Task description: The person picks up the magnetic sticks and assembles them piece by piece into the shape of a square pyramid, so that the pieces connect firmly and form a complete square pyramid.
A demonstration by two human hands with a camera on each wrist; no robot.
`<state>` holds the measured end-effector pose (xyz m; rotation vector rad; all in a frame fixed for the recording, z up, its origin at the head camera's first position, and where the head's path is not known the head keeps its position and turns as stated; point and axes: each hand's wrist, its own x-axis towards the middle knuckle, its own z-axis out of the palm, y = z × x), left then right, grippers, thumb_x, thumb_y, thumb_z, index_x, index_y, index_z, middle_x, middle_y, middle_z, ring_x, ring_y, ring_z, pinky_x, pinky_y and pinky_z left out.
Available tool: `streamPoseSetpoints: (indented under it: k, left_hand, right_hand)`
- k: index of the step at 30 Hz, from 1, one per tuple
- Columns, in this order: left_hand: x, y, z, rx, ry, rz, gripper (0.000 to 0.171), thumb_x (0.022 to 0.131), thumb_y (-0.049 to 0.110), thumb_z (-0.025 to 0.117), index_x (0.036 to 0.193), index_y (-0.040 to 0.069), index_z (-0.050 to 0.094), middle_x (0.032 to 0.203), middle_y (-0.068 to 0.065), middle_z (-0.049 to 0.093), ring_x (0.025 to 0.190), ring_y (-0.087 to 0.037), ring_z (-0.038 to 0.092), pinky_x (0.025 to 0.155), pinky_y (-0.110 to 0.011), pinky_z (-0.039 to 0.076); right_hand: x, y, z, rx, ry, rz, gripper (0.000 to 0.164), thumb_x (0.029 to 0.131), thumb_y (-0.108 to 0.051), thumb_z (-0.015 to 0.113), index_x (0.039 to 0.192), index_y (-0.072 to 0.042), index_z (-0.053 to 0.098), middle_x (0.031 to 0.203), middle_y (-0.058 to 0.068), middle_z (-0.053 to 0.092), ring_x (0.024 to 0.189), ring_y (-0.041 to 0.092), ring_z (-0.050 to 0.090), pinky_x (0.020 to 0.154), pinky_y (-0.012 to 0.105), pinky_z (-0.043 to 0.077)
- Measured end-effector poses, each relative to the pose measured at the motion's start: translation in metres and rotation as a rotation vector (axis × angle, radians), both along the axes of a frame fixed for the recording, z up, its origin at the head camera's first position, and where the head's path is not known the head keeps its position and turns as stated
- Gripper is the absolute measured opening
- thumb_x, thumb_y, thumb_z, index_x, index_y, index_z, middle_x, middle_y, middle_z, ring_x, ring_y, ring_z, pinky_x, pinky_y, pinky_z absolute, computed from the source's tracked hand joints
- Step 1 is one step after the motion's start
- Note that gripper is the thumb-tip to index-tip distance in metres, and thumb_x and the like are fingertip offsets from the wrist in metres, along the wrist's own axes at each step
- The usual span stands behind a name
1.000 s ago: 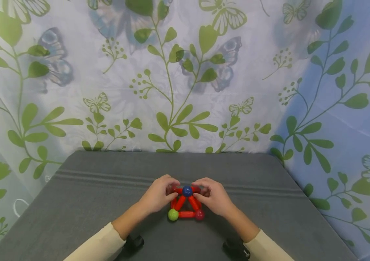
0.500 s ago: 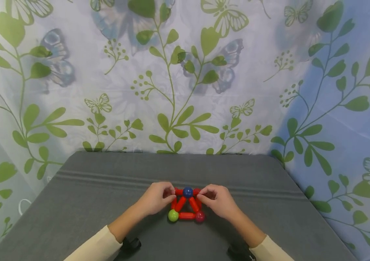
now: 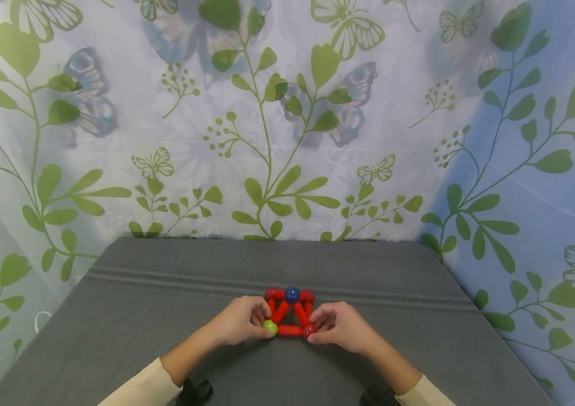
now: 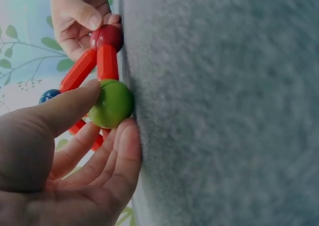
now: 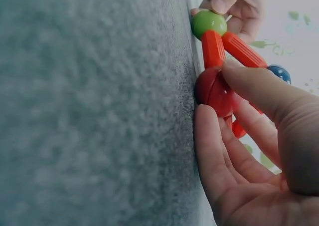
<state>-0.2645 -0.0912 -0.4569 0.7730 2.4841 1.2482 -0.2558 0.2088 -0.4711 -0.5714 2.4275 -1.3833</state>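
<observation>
A small frame of red rods point(image 3: 290, 330) and coloured balls stands on the grey table. Its top is a blue ball point(image 3: 292, 294), from which rods slope down to the front corners. My left hand point(image 3: 240, 321) pinches the green ball point(image 4: 112, 105) at the front left corner, thumb on top and fingers below. At the front right corner my right hand point(image 3: 340, 327) has the red ball point(image 5: 214, 92) between thumb and fingers. Two more red balls, one at the back left point(image 3: 270, 293) and one at the back right point(image 3: 307, 296), are free of both hands.
The grey table point(image 3: 166, 259) has ridges running across it behind the frame. A curtain point(image 3: 287, 141) printed with leaves and butterflies hangs behind and at both sides. Black straps point(image 3: 194, 393) sit by the wrists, below cream sleeves point(image 3: 147, 383).
Both hands have come from the back corners toward me and now hold the two front balls. The frame's front edge has shifted slightly away from me.
</observation>
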Motion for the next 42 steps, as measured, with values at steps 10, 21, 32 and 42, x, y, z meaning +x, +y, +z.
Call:
streamPoseSetpoints:
  k: [10, 21, 32, 42]
  left_hand:
    - [-0.0059, -0.0023, -0.0041, 0.006, -0.038, 0.037, 0.025, 0.082, 0.012, 0.087, 0.097, 0.009, 0.067, 0.089, 0.000, 0.070, 0.081, -0.013, 0.067, 0.071, -0.025, 0.055]
    - [-0.0039, 0.0005, -0.0037, -0.005, -0.049, 0.052, 0.024, 0.082, 0.010, 0.086, 0.095, 0.010, 0.066, 0.090, 0.001, 0.071, 0.081, -0.013, 0.067, 0.069, -0.027, 0.056]
    - [-0.0003, -0.0008, 0.0006, 0.010, -0.073, 0.060, 0.025, 0.082, 0.008, 0.086, 0.095, 0.008, 0.065, 0.093, -0.001, 0.073, 0.081, -0.013, 0.068, 0.071, -0.026, 0.057]
    - [-0.0022, -0.0020, -0.0011, -0.005, -0.076, 0.058, 0.026, 0.082, 0.008, 0.086, 0.097, 0.009, 0.064, 0.095, -0.001, 0.072, 0.084, -0.014, 0.067, 0.072, -0.028, 0.056]
  right_hand:
    - [-0.0084, -0.0021, -0.0002, -0.048, -0.040, -0.028, 0.028, 0.080, -0.016, 0.089, 0.101, -0.004, 0.074, 0.095, 0.009, 0.076, 0.077, 0.016, 0.070, 0.066, 0.028, 0.058]
    - [-0.0080, -0.0037, 0.0005, -0.110, -0.121, -0.039, 0.029, 0.080, -0.010, 0.088, 0.102, 0.001, 0.072, 0.094, 0.009, 0.076, 0.078, 0.016, 0.069, 0.069, 0.027, 0.058]
    - [-0.0083, -0.0052, 0.0018, -0.110, -0.132, -0.058, 0.029, 0.080, -0.008, 0.087, 0.104, 0.001, 0.073, 0.094, 0.011, 0.075, 0.078, 0.018, 0.067, 0.067, 0.027, 0.056]
    - [-0.0067, -0.0019, 0.0004, -0.136, -0.133, -0.061, 0.033, 0.081, -0.009, 0.087, 0.109, 0.000, 0.073, 0.100, 0.016, 0.075, 0.084, 0.019, 0.069, 0.070, 0.026, 0.058]
